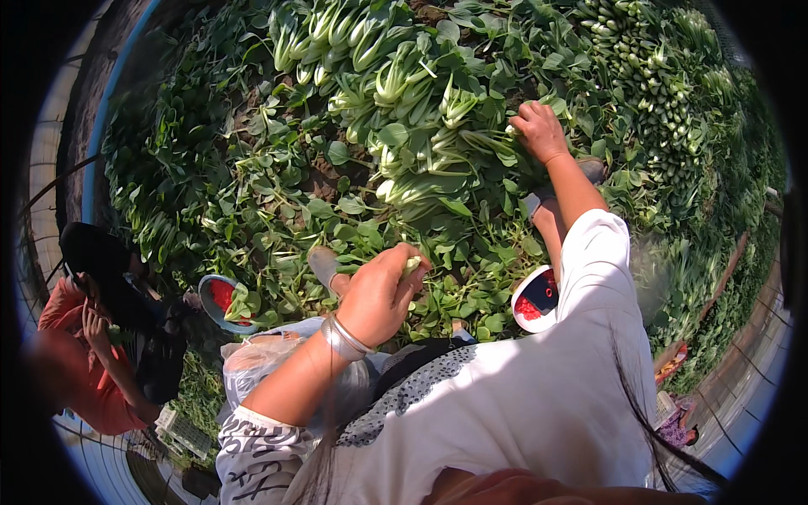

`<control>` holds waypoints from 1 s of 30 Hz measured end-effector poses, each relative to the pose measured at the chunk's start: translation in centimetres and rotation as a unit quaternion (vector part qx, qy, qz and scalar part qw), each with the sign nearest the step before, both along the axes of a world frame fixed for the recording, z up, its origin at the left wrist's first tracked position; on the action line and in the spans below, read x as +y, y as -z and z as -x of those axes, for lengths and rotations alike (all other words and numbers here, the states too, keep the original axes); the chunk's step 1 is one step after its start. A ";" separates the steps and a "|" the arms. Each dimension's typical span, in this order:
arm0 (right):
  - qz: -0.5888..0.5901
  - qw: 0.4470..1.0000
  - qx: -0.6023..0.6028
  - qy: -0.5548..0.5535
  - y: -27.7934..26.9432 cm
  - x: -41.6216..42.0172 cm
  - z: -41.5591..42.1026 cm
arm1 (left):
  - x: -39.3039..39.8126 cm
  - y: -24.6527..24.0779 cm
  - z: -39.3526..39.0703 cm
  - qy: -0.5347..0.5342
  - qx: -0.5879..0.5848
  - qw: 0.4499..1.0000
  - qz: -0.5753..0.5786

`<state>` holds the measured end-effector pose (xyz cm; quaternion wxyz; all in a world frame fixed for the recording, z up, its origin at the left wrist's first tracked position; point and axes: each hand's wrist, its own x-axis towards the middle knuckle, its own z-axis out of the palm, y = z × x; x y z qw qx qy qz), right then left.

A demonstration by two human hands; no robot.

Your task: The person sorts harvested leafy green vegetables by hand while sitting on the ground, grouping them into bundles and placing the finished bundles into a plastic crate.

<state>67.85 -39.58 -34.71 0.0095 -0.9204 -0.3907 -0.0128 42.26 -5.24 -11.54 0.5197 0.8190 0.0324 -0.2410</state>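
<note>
My left hand (377, 295), with a silver bangle at the wrist, is closed around a bok choy plant (412, 266). The pale stem base shows by the thumb, and leaves stick out on the other side. Farther forward on the right, my right hand (540, 131) grips another bok choy plant (510, 130); its pale end pokes out at the fingertips and the fingers hide most of the rest. Left of that hand lies a long pile of cut bok choy (404, 88), pale stems showing among green leaves.
Loose leaves cover the soil around my shoes (324, 265). A white tub (535, 323) of red bits holds a dark object. A blue-grey basin (205, 297) stands left, near a person in an orange-red top (104, 391). Stacked bok choy (656, 95) lines the right; a blue pipe (104, 113) runs left.
</note>
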 end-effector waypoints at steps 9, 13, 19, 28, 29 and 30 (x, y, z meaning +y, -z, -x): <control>-0.389 0.833 0.389 0.056 -20.9 7.7 11.2 | -0.8 -1.2 -1.1 -0.144 -0.109 0.981 0.066; -0.498 0.697 0.513 0.057 -25.4 11.6 17.6 | -1.5 -1.9 -0.8 -0.170 -0.034 0.947 0.272; -0.604 0.610 0.498 0.122 -27.8 13.5 23.1 | -0.6 -3.5 1.7 -0.146 -0.020 0.945 0.292; -0.641 0.612 0.395 0.243 -28.2 16.4 26.9 | -0.5 -4.8 5.0 -0.112 -0.051 0.930 0.345; -0.661 0.564 0.410 0.277 -28.2 17.0 27.1 | -0.7 -5.1 5.4 -0.104 -0.081 0.939 0.318; -0.681 0.544 0.406 0.276 -28.3 17.9 27.4 | -0.6 -4.5 5.6 -0.112 -0.100 0.952 0.267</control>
